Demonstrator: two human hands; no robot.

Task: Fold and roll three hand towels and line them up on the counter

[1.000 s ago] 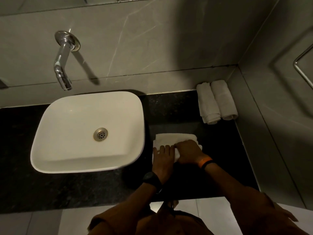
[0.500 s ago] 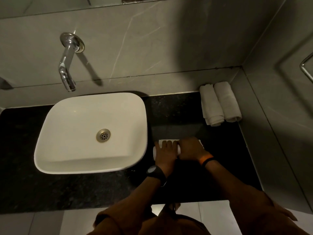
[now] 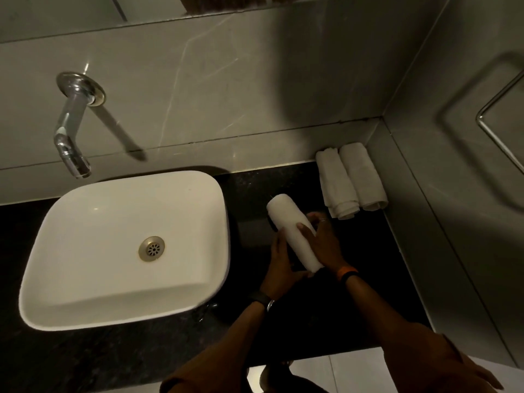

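A rolled white hand towel (image 3: 286, 219) is held between both hands above the black counter (image 3: 368, 293), turned so its length runs away from me. My left hand (image 3: 279, 262) cups its near left side. My right hand (image 3: 326, 242) wraps its right side, thumb on top. Two more rolled white towels (image 3: 336, 182) (image 3: 363, 174) lie side by side in the back right corner, touching each other and pointing the same way.
A white basin (image 3: 124, 251) fills the counter's left half, with a chrome wall spout (image 3: 71, 131) above it. Grey tiled walls close the back and right. A chrome rail (image 3: 499, 109) is mounted on the right wall.
The towel went from a partly rolled flat fold pressed on the counter to a full roll. Both hands have lifted it and turned it lengthwise, towards the other two rolls.
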